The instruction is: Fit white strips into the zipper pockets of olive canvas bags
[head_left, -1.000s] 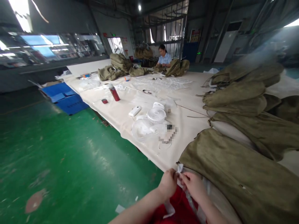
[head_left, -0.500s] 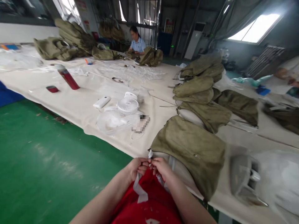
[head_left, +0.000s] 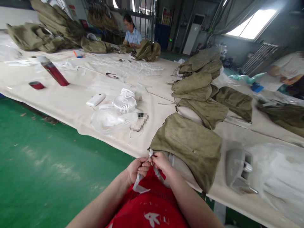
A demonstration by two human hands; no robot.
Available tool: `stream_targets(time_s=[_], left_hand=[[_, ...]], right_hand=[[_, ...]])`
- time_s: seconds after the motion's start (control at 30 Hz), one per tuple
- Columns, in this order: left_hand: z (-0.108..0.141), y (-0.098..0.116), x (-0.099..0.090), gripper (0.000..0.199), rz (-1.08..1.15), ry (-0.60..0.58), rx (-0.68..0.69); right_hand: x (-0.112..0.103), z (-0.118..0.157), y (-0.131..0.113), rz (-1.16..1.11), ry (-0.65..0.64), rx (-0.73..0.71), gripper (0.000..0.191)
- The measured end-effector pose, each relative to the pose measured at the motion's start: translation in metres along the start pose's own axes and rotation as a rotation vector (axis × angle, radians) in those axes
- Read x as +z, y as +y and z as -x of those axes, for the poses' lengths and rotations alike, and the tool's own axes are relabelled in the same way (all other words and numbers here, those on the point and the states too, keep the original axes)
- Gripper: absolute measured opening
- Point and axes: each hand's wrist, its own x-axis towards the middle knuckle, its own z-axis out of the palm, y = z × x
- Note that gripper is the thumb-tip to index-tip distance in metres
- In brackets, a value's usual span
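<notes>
An olive-green canvas bag (head_left: 187,136) lies flat at the front edge of the table, with pale lining showing along its near side. From its left corner comes a white strip (head_left: 140,187), bunched or knotted beside the corner. My left hand (head_left: 137,167) is closed on this strip, and one loose end hangs below it over the red apron (head_left: 152,202). Right next to it, my right hand (head_left: 161,162) pinches the same strip close to the bag's corner. The fingertips of both hands nearly touch, and they partly hide the knot.
More olive bags (head_left: 192,84) are stacked behind. A white fan (head_left: 124,104), a white power bank (head_left: 96,100) and a red thermos (head_left: 55,73) stand or lie on the left. On the right are a grey tape dispenser (head_left: 235,167) and clear plastic (head_left: 277,171). Two people work farther off.
My view has shifted, so the table things sit farther left and higher. My right hand's fingers have moved up a little along the strip; both hands stay at the bag's corner.
</notes>
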Motion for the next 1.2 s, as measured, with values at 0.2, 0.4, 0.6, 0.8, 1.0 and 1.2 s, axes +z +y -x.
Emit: stream_targets(time_s=[0.2, 0.4, 0.6, 0.8, 1.0, 1.2], left_hand=[[-0.001, -0.003, 0.002, 0.009, -0.007, -0.019, -0.003], [0.002, -0.003, 0.011, 0.013, -0.139, 0.028, 0.068], [0.009, -0.005, 0.021, 0.023, -0.657, 0.253, 0.287], [0.009, -0.004, 0.030, 0.047, -1.112, 0.431, 0.330], [0.013, -0.007, 0.037, 0.038, -1.488, 0.316, 0.248], [-0.003, -0.018, 0.038, 0.043, -2.175, 0.912, 0.602]], right_hand=[[-0.010, 0.008, -0.002, -0.491, -0.274, 0.075, 0.014], [0.002, 0.005, -0.001, -0.694, -0.229, 0.138, 0.015], [0.004, -0.002, -0.001, -0.765, -0.104, 0.109, 0.026], [-0.011, 0.004, -0.009, -0.627, 0.026, -0.005, 0.029], [-0.070, 0.023, -0.015, -0.265, 0.359, -0.202, 0.035], [-0.112, 0.050, -0.001, -0.002, 0.628, -0.235, 0.034]])
